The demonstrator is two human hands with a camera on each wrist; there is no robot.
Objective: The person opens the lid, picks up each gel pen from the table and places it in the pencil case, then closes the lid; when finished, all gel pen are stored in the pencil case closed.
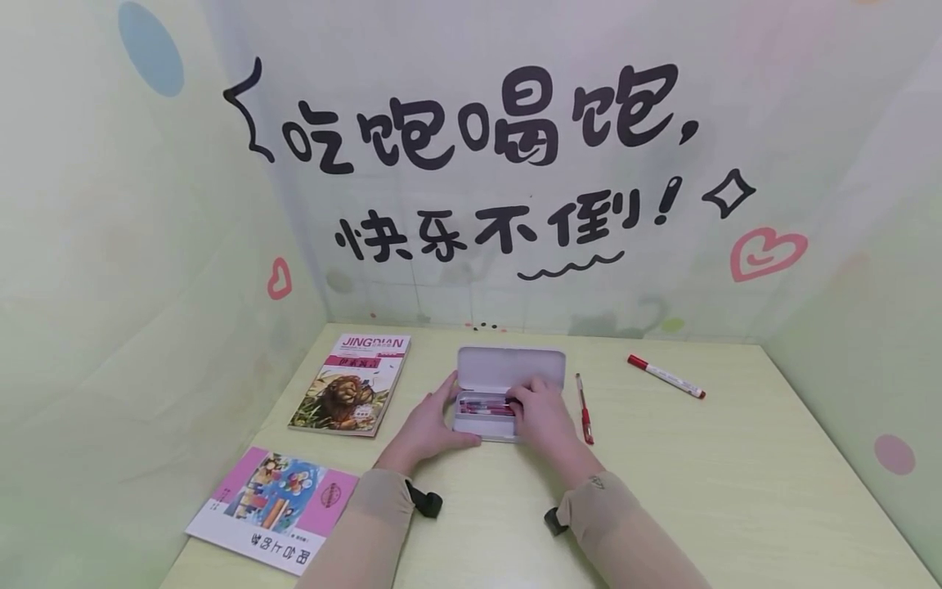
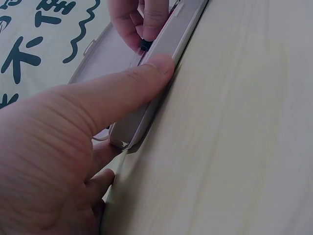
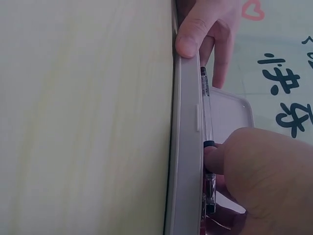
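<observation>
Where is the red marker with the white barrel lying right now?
In the head view, the red marker lies on the table at the far right, beyond the red pen beside the open pencil case, untouched by either hand.

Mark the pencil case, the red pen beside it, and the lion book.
pencil case [image 1: 511,368], head view, inside of open lid
red pen [image 1: 585,409], head view, mid barrel
lion book [image 1: 353,393], head view, cover picture

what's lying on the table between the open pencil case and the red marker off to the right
A red pen lies there, just right of the pencil case; beyond it, bare table to the red marker. The head view shows this.
</observation>
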